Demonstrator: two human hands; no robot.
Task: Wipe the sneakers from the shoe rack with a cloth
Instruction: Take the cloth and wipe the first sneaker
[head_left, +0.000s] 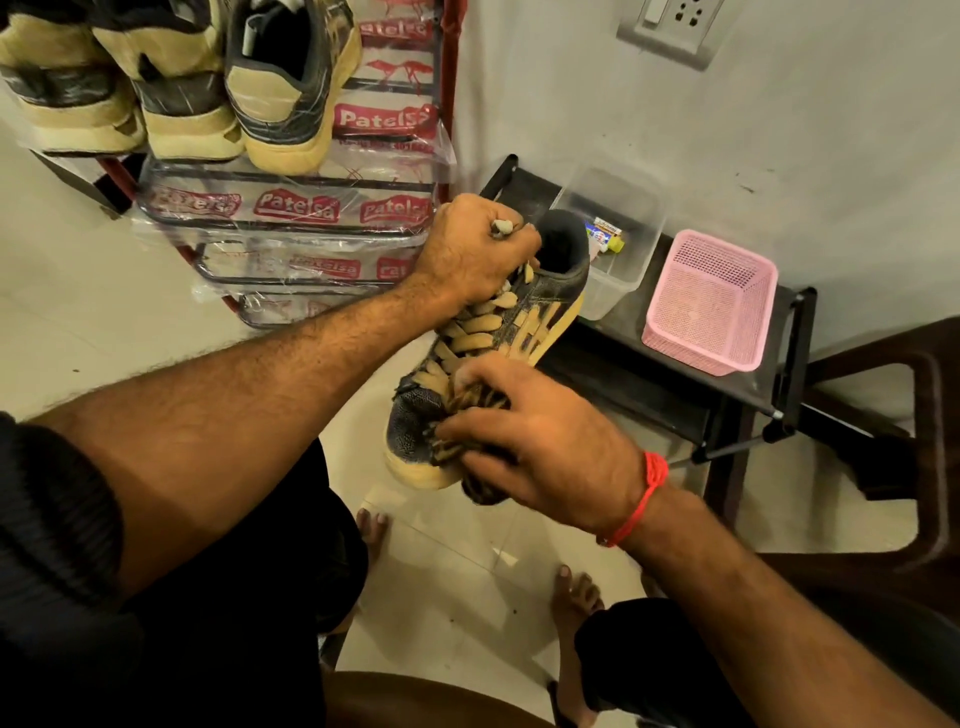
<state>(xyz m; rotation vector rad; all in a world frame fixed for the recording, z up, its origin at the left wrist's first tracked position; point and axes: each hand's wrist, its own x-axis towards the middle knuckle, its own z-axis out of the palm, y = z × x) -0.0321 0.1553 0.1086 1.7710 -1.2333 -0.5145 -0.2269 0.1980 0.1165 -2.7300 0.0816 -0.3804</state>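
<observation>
A black and tan sneaker (540, 317) is held in the air in front of me, toe pointing toward me. My left hand (470, 254) grips it near the tongue and upper laces. My right hand (540, 447) presses a dark striped cloth (467, 410) against the toe and lower laces, fingers curled round the cloth. Three more black and tan sneakers (171, 88) stand on the top shelf of the red shoe rack (291, 213) at the upper left. Most of the cloth is hidden under my right hand.
A low black shelf (675, 384) stands against the wall on the right, bearing a clear plastic box (618, 260) with small items and a pink mesh basket (711, 306). A brown chair (914, 467) stands at far right. My bare feet rest on the tiled floor below.
</observation>
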